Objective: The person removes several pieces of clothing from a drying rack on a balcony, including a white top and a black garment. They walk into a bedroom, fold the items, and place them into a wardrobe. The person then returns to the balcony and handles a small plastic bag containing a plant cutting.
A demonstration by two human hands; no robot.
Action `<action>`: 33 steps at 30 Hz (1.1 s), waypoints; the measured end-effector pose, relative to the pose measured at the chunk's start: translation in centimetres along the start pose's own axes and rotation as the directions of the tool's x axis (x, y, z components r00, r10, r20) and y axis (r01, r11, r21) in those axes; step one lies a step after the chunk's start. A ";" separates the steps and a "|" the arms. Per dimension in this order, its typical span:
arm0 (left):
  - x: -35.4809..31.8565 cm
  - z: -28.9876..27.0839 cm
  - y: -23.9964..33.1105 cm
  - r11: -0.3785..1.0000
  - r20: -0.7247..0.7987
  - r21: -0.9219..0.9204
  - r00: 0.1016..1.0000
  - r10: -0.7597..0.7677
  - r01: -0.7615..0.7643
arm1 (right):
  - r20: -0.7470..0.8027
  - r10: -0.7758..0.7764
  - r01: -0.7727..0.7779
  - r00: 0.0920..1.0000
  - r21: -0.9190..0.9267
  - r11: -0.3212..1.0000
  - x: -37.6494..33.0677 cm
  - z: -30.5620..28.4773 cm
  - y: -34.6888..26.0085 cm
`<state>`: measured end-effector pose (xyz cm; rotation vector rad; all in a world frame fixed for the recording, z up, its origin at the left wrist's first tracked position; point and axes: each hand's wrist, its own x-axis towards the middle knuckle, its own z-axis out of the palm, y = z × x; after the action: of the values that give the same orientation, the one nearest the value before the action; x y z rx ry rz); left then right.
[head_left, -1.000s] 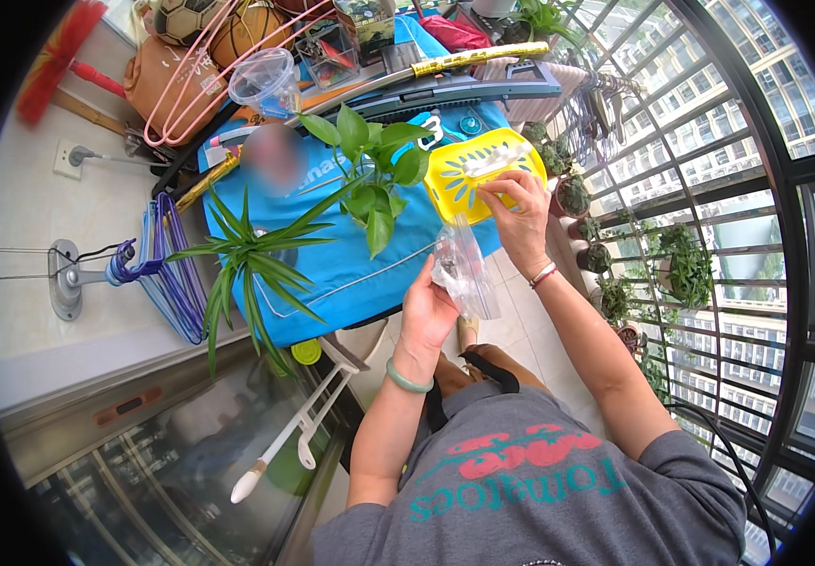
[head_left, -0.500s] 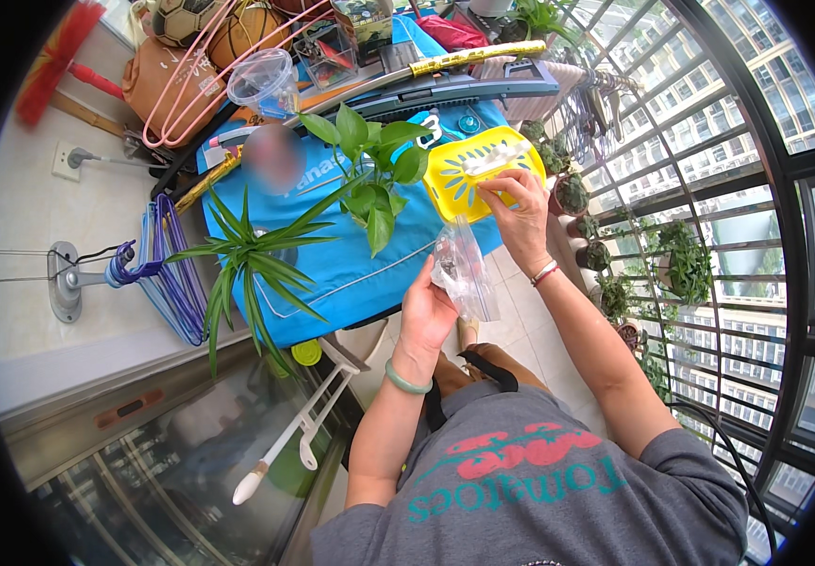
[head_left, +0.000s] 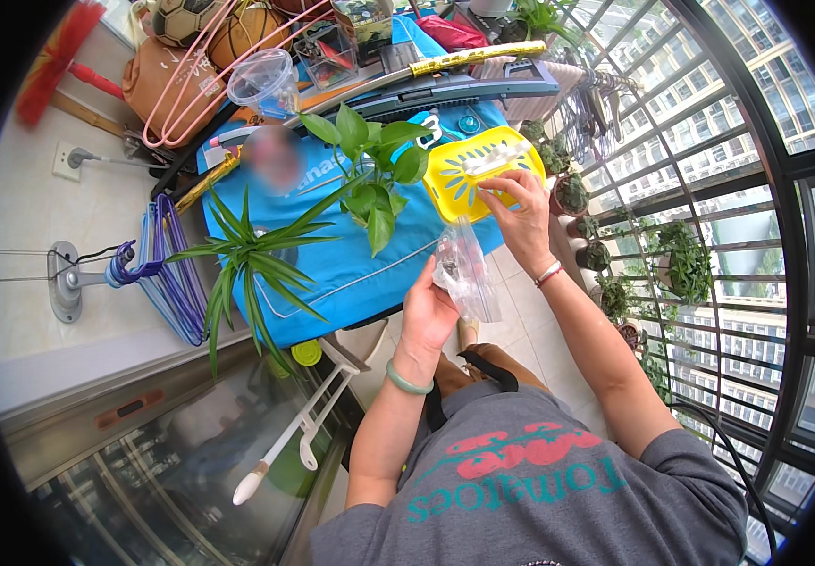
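My left hand [head_left: 428,311] pinches the clear bag [head_left: 464,269] just below the yellow basket [head_left: 469,174], my right hand [head_left: 520,212] nips something small and white at the basket's rim, so I think it must go in the bag next.

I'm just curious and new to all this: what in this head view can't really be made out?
- Contents of the clear plastic bag in the left hand: too small and glary.
- What the right hand pinches at the yellow basket: fingers cover it.
- Patch on the blue cloth: blurred.
- Broom: cut by the rim.
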<state>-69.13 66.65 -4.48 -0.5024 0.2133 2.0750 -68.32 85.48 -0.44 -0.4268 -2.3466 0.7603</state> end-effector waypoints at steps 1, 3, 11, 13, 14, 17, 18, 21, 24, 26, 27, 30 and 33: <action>0.0 0.0 0.0 1.000 -0.003 -0.006 1.000 -0.002 0.002 | 0.002 -0.004 0.004 1.000 0.003 1.000 0.0 0.0 0.1; 0.1 0.0 -0.1 1.000 -0.002 0.003 1.000 -0.002 0.002 | 0.005 -0.011 0.011 1.000 0.007 1.000 0.0 0.0 0.3; 0.2 0.1 -0.4 1.000 -0.021 0.024 1.000 0.007 -0.006 | -0.015 -0.092 0.091 0.996 -0.067 0.994 0.1 0.0 0.1; 0.3 -0.1 -0.4 0.999 -0.025 0.054 1.000 0.010 -0.008 | -0.014 -0.110 0.108 0.994 -0.071 0.992 0.2 -0.1 0.1; 0.3 -0.2 -0.4 0.999 -0.023 0.045 1.000 0.005 -0.004 | -0.012 -0.119 0.117 0.993 -0.072 0.990 0.3 -0.1 0.1; 0.5 -0.5 -0.5 1.000 -0.016 0.023 1.000 -0.009 0.009 | 0.016 -0.120 0.121 0.993 -0.062 0.991 0.7 -0.2 0.4; 0.6 -0.7 -0.5 1.000 -0.014 0.018 1.000 -0.014 0.014 | 0.028 -0.117 0.118 0.993 -0.056 0.991 0.8 -0.3 0.5; 0.8 -0.9 -0.6 1.000 -0.019 0.015 1.000 -0.013 0.013 | 0.094 -0.046 0.042 0.995 0.049 0.998 1.3 -0.8 0.3; 0.8 -1.0 -0.6 1.000 -0.028 0.020 1.000 -0.005 0.006 | 0.237 0.049 -0.089 0.970 0.158 0.983 2.3 -2.0 0.8; 0.7 -0.8 -0.6 1.000 -0.030 0.007 1.000 -0.001 0.001 | 0.357 -0.049 0.055 0.933 -0.007 0.998 3.4 -3.3 1.7; 0.6 -0.5 -0.6 1.000 -0.028 -0.009 1.000 0.001 -0.001 | 0.420 -0.088 0.134 0.903 -0.081 0.988 3.9 -3.8 2.1; 0.7 -0.4 -0.6 1.000 -0.028 -0.024 1.000 -0.002 0.001 | 0.491 -0.204 0.306 0.847 -0.137 0.942 5.1 -4.4 3.1; 0.8 -0.4 -0.7 1.000 -0.047 -0.012 0.999 0.003 -0.003 | 0.597 -0.175 0.353 0.783 -0.194 0.915 6.1 -4.9 2.7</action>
<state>-68.84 67.49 -5.14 -0.5587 0.2296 2.0697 -69.42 92.49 3.89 0.0430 -3.0228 0.4270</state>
